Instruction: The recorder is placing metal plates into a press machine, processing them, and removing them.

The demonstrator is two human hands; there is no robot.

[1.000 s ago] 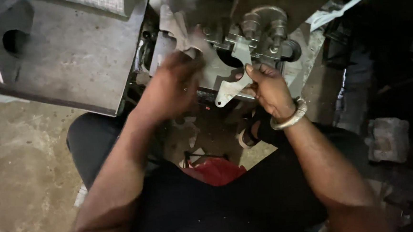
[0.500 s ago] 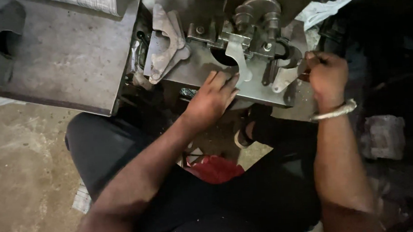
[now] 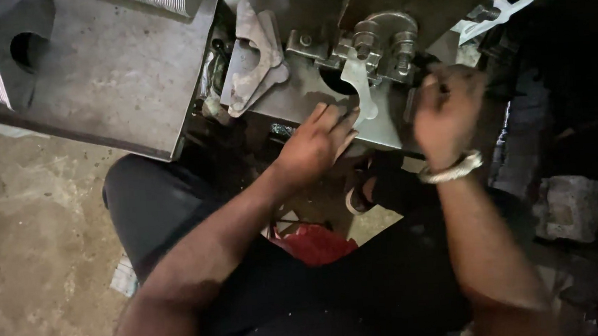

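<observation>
My left hand rests flat on the front edge of a grey metal work plate, fingers spread and touching the lower end of a pale flat metal blank that stands in the clamp. The clamp is a steel fixture with bolts and a curved bar. My right hand, with a pale bracelet at the wrist, is blurred and hovers at the plate's right edge, fingers curled; what it holds cannot be made out.
Two or three cut flat metal blanks lie stacked left of the clamp. A large steel bench slab with a round hole fills the upper left. A concrete block lies at right, a red cloth between my knees.
My right hand left the part at the clamp, swung to the right edge and now moves back, blurred. My left hand slid from the clamp down to the plate's front edge.
</observation>
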